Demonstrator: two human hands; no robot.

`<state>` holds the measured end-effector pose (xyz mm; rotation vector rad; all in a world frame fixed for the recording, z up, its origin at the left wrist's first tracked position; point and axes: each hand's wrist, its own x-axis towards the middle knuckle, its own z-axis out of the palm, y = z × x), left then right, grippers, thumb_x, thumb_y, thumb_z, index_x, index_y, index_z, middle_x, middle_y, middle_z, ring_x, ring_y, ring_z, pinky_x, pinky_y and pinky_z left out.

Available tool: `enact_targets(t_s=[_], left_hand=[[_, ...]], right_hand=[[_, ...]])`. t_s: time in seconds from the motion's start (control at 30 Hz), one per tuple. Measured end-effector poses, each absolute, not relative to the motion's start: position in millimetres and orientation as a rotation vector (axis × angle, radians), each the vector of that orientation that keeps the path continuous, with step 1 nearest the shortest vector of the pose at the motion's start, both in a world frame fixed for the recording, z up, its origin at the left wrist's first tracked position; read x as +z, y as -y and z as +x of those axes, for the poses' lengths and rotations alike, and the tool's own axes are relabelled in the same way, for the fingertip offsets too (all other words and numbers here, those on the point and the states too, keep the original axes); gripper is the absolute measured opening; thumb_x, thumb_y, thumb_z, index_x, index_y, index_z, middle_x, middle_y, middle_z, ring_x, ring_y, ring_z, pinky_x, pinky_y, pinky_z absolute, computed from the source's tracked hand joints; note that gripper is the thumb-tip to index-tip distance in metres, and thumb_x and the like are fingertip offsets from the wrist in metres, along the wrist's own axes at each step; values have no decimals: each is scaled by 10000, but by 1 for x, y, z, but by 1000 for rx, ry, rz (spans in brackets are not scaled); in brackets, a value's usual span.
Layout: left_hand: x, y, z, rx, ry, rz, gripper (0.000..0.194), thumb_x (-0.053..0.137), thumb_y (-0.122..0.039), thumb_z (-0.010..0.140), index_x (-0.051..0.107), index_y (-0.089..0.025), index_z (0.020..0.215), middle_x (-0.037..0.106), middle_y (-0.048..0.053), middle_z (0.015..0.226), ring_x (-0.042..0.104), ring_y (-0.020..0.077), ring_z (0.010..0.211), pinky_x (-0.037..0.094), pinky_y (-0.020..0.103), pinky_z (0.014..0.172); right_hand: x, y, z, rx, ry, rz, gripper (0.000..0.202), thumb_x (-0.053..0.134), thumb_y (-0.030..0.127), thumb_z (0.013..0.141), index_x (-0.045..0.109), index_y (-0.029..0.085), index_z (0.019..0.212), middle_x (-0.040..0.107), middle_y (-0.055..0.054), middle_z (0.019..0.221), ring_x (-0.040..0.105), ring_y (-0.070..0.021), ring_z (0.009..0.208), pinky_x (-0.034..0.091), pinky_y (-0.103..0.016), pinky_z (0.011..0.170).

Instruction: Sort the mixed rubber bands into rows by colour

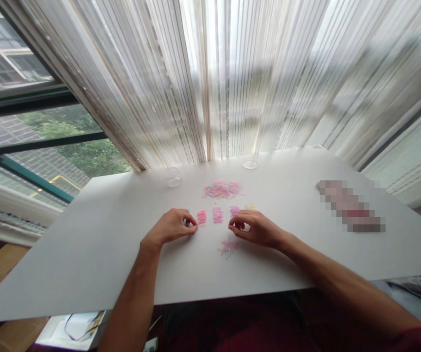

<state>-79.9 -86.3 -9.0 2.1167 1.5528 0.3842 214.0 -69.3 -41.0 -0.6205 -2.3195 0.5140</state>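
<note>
My left hand (175,225) is closed in a pinch, thumb and forefinger together, beside a neat group of thin bright pink pieces (202,217). What it holds, if anything, is too small to make out. A bit of blue group (186,221) shows behind its fingers. My right hand (252,227), also pinched, is just in front of a purple group (235,210) and a partly hidden yellow group (250,207); its fingertips show no clear object. Between the hands lies a lighter pink group (218,215). Nearer me is a small loose mixed pile (228,248).
A larger mixed pile of thin pastel pieces (223,189) lies farther back on the white table (122,274). Clear round containers or lids (174,182) (250,165) are near the curtain (206,88). A blurred pinkish object (351,205) lies at right.
</note>
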Motion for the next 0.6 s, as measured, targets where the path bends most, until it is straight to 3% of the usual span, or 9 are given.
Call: enact_targets(t_s=[0.23,0.6], left_hand=[[-3,92,-64,390,-1516,2258,88,683,-179,736,767,-203,729,668,-4,711,580,122,626,418,221,613],[-20,89,-36,743,-1366,2622,90,667,-154,808,740,-205,793,647,-17,756,527,82,591,374,198,575]], right_hand=[[-41,69,214,516,2327,-622,116,602,165,911,692,189,843,639,-1,686,559,-117,614,463,-235,637],[-44,67,213,507,2324,-635,114,610,193,921,700,182,852,654,-8,693,566,-121,619,453,-233,634]])
